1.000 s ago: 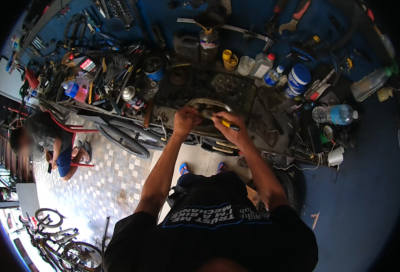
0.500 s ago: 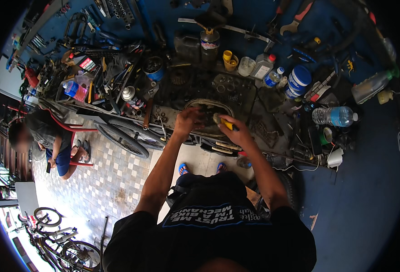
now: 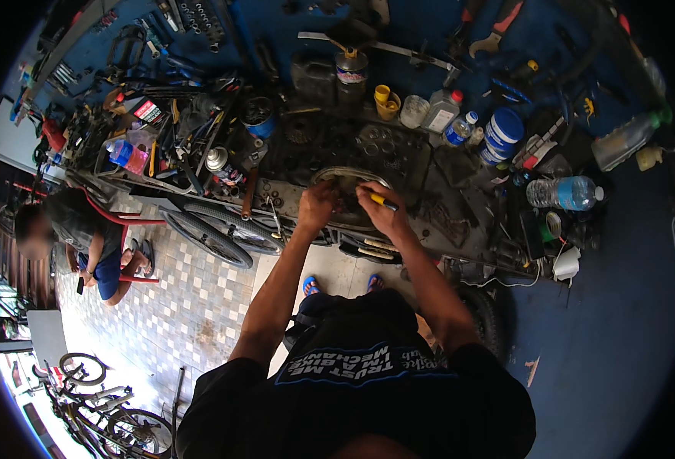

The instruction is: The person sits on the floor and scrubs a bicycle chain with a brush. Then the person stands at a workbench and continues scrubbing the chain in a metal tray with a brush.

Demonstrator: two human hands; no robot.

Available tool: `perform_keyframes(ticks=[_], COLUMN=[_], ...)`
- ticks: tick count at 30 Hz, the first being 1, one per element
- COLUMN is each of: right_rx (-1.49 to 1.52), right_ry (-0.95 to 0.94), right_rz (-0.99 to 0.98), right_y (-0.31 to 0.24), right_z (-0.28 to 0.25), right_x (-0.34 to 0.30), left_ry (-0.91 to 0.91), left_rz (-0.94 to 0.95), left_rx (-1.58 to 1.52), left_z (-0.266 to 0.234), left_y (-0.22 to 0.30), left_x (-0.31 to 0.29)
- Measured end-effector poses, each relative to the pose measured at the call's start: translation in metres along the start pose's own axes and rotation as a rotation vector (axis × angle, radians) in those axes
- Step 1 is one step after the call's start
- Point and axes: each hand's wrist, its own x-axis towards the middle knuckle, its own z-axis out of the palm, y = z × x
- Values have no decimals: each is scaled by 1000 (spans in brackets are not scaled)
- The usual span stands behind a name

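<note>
My right hand [image 3: 380, 217] is closed round a brush with a yellow handle [image 3: 384, 201]; its bristle end points left and is hidden by my fingers. My left hand [image 3: 317, 206] is a short way to the left, its fingers curled in over the near left part of an oval basin [image 3: 350, 170]. Whatever the left fingers grip is too small and dark to make out. The basin sits at the front of a dark, greasy workbench [image 3: 444, 183], and its inside is mostly shaded and partly covered by my hands.
Bottles, tubs and a blue-and-white bucket [image 3: 503, 130] line the bench's back right. Tools pile up at left beside a spray can [image 3: 216, 159] and a blue can [image 3: 258, 118]. A bicycle wheel [image 3: 213, 233] leans below the bench. A seated person [image 3: 85, 229] is at far left.
Both hands have come closer over the basin. My left fingers, spread and blurred before, are now curled in. The brush has shifted slightly up and left, its bristles now hidden.
</note>
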Motion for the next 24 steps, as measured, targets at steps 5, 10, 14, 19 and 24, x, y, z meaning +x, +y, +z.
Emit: perform_keyframes(ticks=[5,10,14,19,24], right_rx=[237,-90,-138,-73,376], right_ry=[59,5,78,120,-68], right_rz=[14,52,-103,-47,520], right_y=[-6,-25,-29,-32,5], right_z=[12,1,3,6,-13], right_x=[-1,-9,-11,-4,7], left_ry=[95,135,136,180,85], left_rz=[74,134,243,404,223], left_rx=[18,175,216,282,-51], left_z=[3,-1,4,9,7], left_y=[0,5,2,-4,-6], left_x=[-3,-5,0,0,2])
